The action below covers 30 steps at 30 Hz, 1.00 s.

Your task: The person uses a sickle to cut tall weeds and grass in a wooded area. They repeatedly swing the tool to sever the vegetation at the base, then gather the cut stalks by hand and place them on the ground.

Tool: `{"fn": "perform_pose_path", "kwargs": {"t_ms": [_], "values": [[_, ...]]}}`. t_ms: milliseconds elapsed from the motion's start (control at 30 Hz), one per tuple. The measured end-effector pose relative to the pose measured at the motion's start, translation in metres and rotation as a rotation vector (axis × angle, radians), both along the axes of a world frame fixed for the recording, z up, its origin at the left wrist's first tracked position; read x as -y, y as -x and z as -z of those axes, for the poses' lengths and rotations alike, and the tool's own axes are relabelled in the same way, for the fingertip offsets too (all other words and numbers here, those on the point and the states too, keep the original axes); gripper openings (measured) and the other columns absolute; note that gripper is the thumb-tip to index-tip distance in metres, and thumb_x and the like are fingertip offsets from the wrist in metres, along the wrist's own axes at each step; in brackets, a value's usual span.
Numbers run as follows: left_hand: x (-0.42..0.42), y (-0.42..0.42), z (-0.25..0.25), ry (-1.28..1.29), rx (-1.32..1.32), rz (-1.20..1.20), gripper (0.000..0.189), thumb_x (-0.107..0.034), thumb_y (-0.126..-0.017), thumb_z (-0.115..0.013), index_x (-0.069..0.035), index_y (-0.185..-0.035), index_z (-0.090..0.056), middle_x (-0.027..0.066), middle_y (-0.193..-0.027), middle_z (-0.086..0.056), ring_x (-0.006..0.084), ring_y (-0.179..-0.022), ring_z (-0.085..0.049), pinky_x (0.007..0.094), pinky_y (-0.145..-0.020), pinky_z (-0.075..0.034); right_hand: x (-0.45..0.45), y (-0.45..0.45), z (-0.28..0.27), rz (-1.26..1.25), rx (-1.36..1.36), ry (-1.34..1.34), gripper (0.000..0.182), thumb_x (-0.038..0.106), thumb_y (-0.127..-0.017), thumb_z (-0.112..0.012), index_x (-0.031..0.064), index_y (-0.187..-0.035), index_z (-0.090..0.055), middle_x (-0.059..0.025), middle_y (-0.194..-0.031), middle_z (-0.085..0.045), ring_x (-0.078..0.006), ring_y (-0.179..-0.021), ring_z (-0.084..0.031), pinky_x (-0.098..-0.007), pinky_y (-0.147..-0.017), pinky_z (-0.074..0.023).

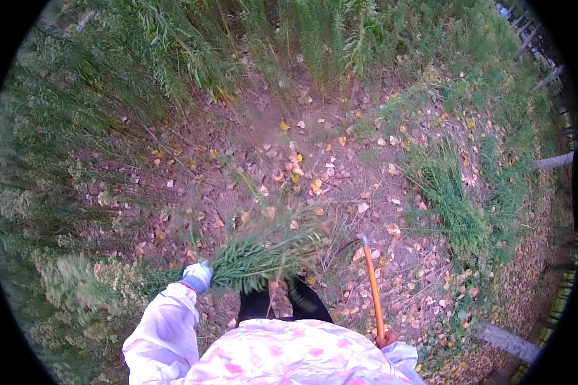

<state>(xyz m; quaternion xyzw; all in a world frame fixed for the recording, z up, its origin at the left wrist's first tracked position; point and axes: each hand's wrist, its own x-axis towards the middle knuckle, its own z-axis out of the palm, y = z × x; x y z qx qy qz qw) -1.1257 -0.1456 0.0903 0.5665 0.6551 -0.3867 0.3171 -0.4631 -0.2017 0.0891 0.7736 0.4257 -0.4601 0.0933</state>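
My left hand (198, 277), in a pale knitted glove with a grey cuff, grips a bunch of leafy green weed stalks (265, 255). The stalks stretch sideways to the right, in front of my dark trousers, and their ends are blurred. Low on the right, my bare right hand (387, 338) is closed around the orange-brown wooden handle (373, 288) of a hand tool. This handle points forward to a metal collar (364, 241). Any blade beyond the collar is hard to make out against the dry litter.
Tall green weeds (197, 53) stand ahead and along the left. A heap of cut weeds (455, 207) lies on the right. Fallen yellow and brown leaves (316, 186) cover the bare soil. Tree trunks (508, 341) rise at the right edge.
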Motion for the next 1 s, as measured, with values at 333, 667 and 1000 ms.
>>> {"fn": "perform_pose_path", "kwargs": {"t_ms": [333, 667, 1000], "values": [[-0.054, 0.039, -0.149, -0.278, -0.125, -0.164, 0.047, -0.014, -0.063, -0.063, -0.011, -0.108, -0.053, 0.0144, -0.116, -0.051, 0.0305, -0.097, -0.056, 0.0396, -0.079, -0.048, -0.169, 0.220, -0.043, 0.327, -0.650, -0.192, 0.013, 0.012, -0.079, -0.058, 0.0078, -0.075, -0.047, 0.0012, -0.046, -0.040, -0.0093, -0.035, -0.038, -0.0262, -0.031, -0.0290], [0.107, 0.149, -0.220, -0.348, -0.447, -0.592, 0.041, -0.016, -0.064, -0.064, -0.011, -0.103, -0.057, 0.0173, -0.101, -0.059, 0.0331, -0.094, -0.058, 0.0406, -0.078, -0.049, -0.239, 0.366, -0.075, 0.175, -0.823, -0.269, 0.016, 0.016, -0.080, -0.057, 0.0070, -0.079, -0.044, 0.0002, -0.053, -0.042, -0.0097, -0.037, -0.040, -0.0267, -0.030, -0.0326], [0.041, 0.147, -0.160, -0.461, -0.430, -0.419, 0.034, -0.022, -0.071, -0.058, -0.009, -0.103, -0.056, 0.0147, -0.098, -0.059, 0.0312, -0.088, -0.060, 0.0424, -0.071, -0.049, -0.320, 0.502, -0.096, 0.163, -1.055, -0.088, 0.015, 0.015, -0.081, -0.057, 0.0086, -0.082, -0.043, -0.0008, -0.057, -0.043, -0.0110, -0.040, -0.043, -0.0277, -0.031, -0.0353]]}}
